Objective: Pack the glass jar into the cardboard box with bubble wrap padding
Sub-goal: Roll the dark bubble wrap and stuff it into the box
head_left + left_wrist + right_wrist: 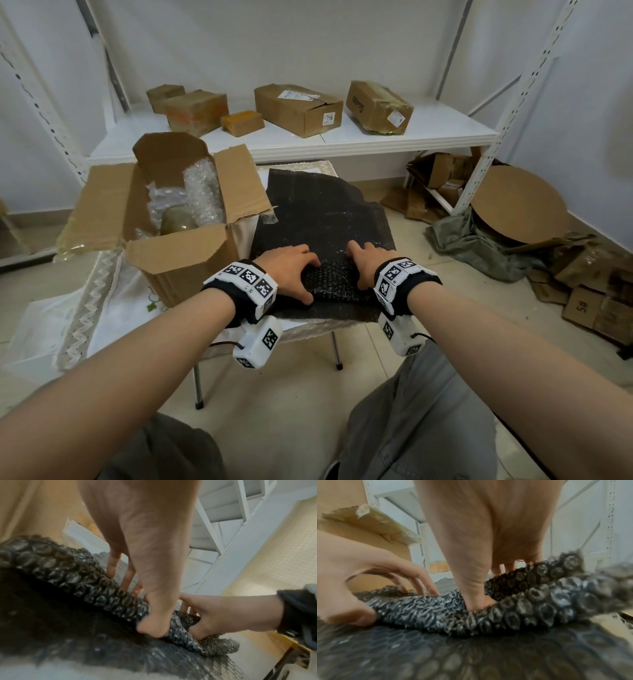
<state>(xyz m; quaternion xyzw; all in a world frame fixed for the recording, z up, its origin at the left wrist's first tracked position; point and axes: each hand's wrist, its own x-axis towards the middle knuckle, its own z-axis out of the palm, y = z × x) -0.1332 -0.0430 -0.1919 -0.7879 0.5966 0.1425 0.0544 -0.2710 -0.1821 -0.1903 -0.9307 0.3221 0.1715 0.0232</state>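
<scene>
A black bubble wrap sheet (325,219) lies on the small table, its near edge rolled into a tight roll (337,279). My left hand (291,270) and right hand (364,262) both grip that roll, thumbs on the near side and fingers over the top, as the wrist views show (120,605) (513,601). To the left stands the open cardboard box (181,253). Inside it sit the glass jar (178,221) and clear bubble wrap (202,192).
The table carries a white cloth (113,291). Behind it a white shelf (342,137) holds several closed cardboard boxes. Flattened cartons, a round cardboard disc (517,205) and a green cloth lie on the floor at the right.
</scene>
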